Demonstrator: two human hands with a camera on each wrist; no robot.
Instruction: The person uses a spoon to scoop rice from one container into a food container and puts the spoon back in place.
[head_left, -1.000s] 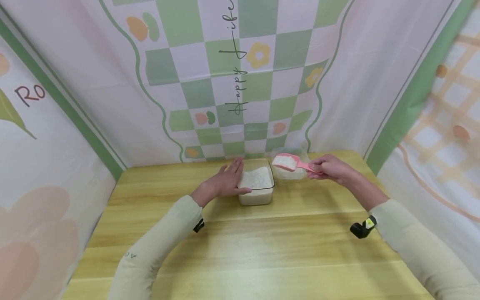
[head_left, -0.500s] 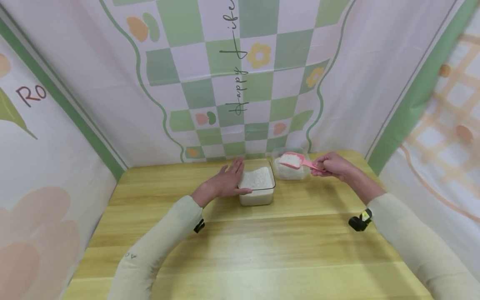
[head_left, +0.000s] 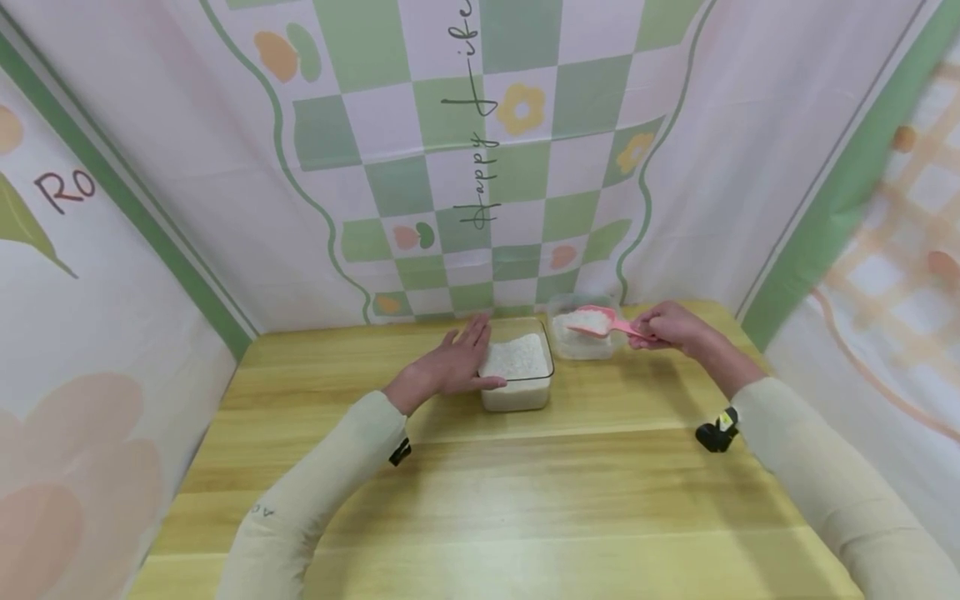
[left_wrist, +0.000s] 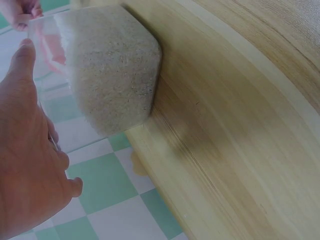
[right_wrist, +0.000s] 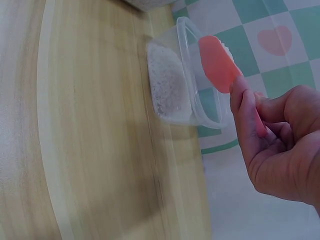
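Pink scoop [right_wrist: 218, 64]: shifted right, over tub [head_left: 591, 352] at desk's [head_left: 480, 483] back edge, left of right hand [head_left: 671, 325] gripping it. Left hand [head_left: 453, 365]: straight-fingered, touching rice box [head_left: 517, 397].

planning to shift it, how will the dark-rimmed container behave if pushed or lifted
The dark-rimmed container is probably heavy for its size, since grains fill much of it. Its clear walls look stiff, perhaps slippery. Squat and flat-bottomed, it seems unlikely to roll or tip.

Counted: grips [head_left: 456, 363] [head_left: 670, 325], two; tubs [head_left: 517, 395] [head_left: 589, 353], two; scoop [right_wrist: 216, 62], one; rice portions [head_left: 516, 357] [right_wrist: 167, 82] [head_left: 592, 318], three; sleeves [head_left: 322, 483] [head_left: 817, 475], two; wrist cameras [head_left: 401, 452] [head_left: 713, 436], two; table [head_left: 480, 500], one; yellow printed flowers [head_left: 535, 115] [head_left: 643, 144], two.
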